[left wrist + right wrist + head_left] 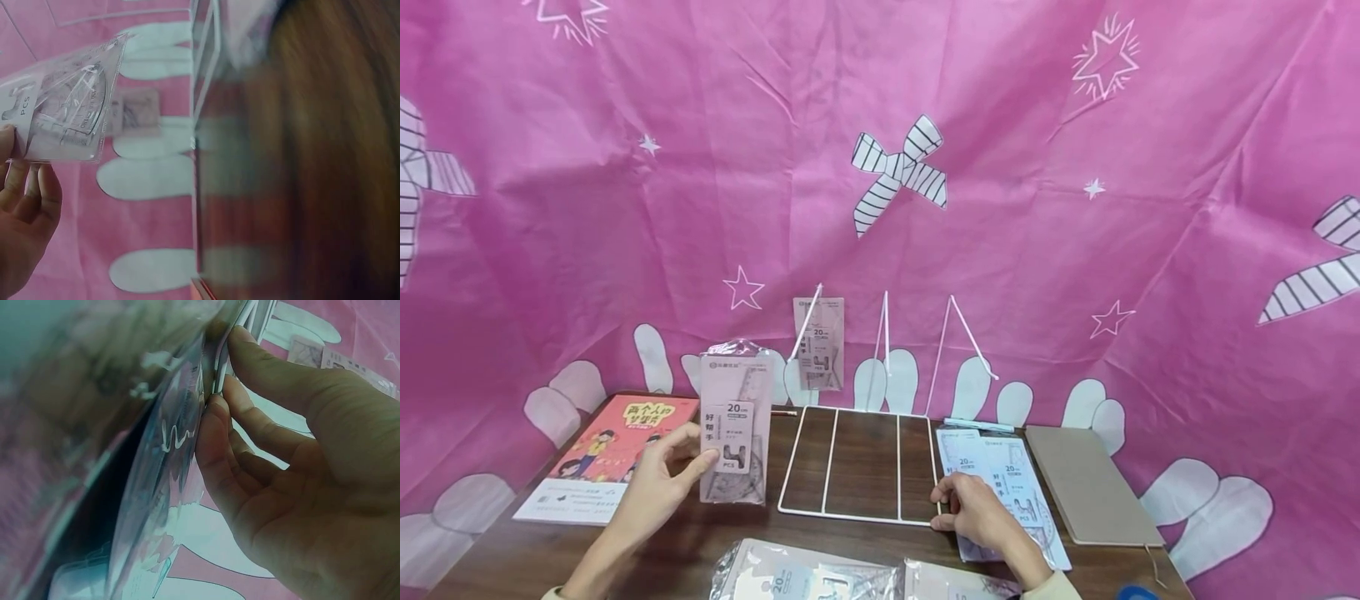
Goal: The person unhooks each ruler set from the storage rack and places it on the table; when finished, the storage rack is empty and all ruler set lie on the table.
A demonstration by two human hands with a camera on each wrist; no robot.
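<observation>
My left hand (658, 479) holds a pink ruler set packet (735, 383) upright by its left edge, left of a white wire rack (898, 467). Clear plastic over a protractor shows on this packet (69, 112) in the left wrist view. Thumb and fingers of my right hand (977, 512) pinch the rack's front right corner; the right wrist view shows this hand (294, 450) close up at the wire. Another pink packet (833, 333) hangs at the rack's left hook. Two blue ruler set packets (1011, 467) lie beside the right hand, partly under it.
More packets (865, 575) lie at the table's front edge. A red and white book (625, 433) lies on the left, a grey-brown notebook (1090, 483) on the right. A light blue pen (977, 425) lies behind the blue packets. Pink printed cloth (1000, 208) hangs behind the table.
</observation>
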